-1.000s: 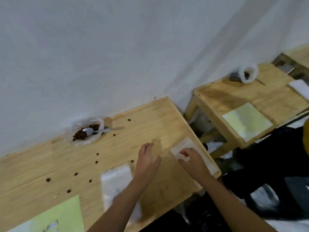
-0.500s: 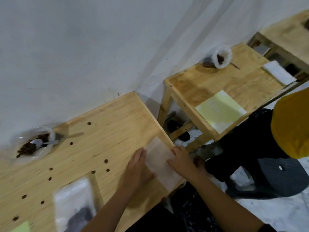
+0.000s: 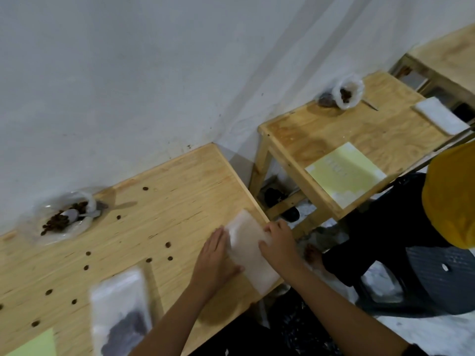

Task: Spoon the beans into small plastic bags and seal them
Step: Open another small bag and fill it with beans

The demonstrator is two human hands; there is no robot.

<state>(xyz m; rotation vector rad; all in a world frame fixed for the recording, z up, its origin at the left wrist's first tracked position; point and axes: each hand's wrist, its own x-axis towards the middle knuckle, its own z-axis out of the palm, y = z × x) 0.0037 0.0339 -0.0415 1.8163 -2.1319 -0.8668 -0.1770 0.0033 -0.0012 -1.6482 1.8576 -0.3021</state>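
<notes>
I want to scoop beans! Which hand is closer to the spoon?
Left. The left hand is right of the spoon; the right hand is farther, across the empty bags.

Lit dimly and evenly, seemingly from the left, with soft shadows falling rightward beside the bag of beans, its spoon and the filled bag on the table. Greyed across the wall, with broad faint bands of shade slanting up to the right. Smeared by motion at the lower left, worst on the filled bag. Softened throughout by compression, with wood grain blurred. Washed out on the empty bags, almost without detail. Tilted and stretched toward the corners by the wide lens. Sunk to near black below the table edge.
</notes>
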